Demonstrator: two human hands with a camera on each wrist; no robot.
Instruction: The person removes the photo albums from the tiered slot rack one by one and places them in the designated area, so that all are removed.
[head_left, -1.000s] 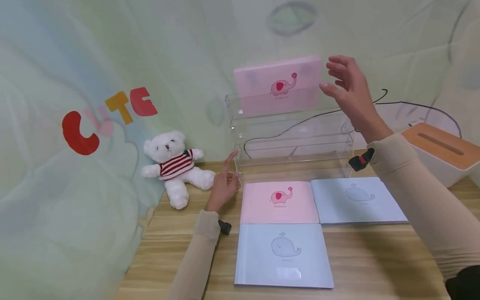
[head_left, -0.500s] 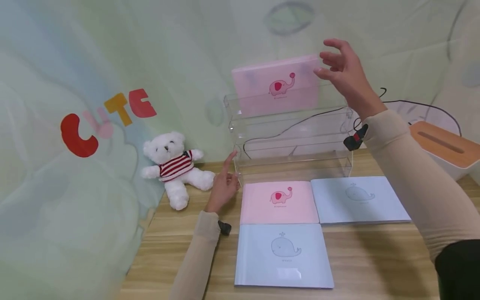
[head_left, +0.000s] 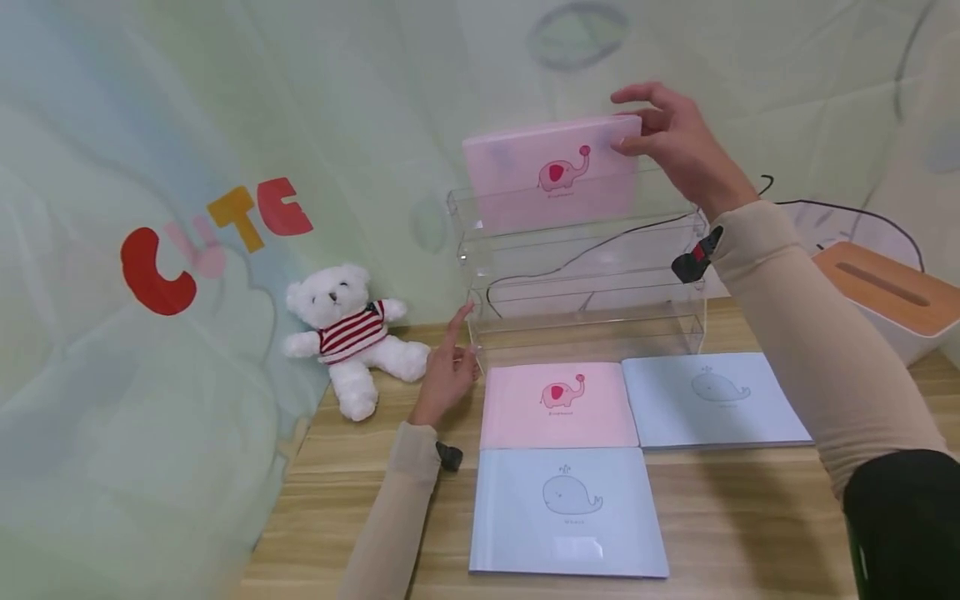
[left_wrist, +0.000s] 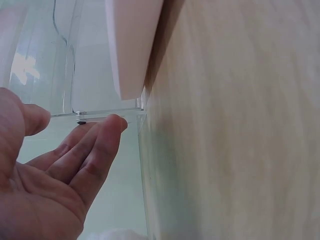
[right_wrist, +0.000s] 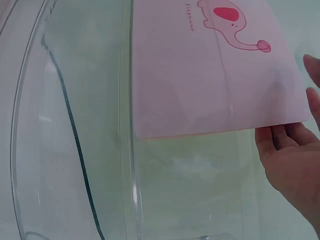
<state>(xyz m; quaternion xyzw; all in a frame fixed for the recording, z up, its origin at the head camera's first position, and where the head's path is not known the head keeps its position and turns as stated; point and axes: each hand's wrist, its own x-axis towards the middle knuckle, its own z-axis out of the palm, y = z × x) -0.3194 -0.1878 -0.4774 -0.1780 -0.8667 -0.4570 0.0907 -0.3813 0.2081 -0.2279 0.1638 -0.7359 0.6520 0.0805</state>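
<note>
A pink book with a red elephant on its cover [head_left: 517,171] leans back in the top tier of a clear acrylic display rack [head_left: 585,329]. My right hand [head_left: 686,146] is at its upper right corner, thumb in front of the cover and fingers behind, pinching that edge. In the right wrist view, fingertips [right_wrist: 277,137] go behind the book's edge. My left hand [head_left: 444,379] touches the rack's lower left side with an extended index finger; in the left wrist view the fingers are fairly straight and hold nothing.
A second pink elephant book [head_left: 517,412] and two blue whale books, one at the right [head_left: 667,408] and one in front [head_left: 510,517], lie flat on the wooden table. A white teddy bear [head_left: 333,308] sits at left. A tissue box [head_left: 892,287] stands at right.
My right hand has moved left from beside the pink book onto its upper right corner. The left hand has stayed at the rack's side.
</note>
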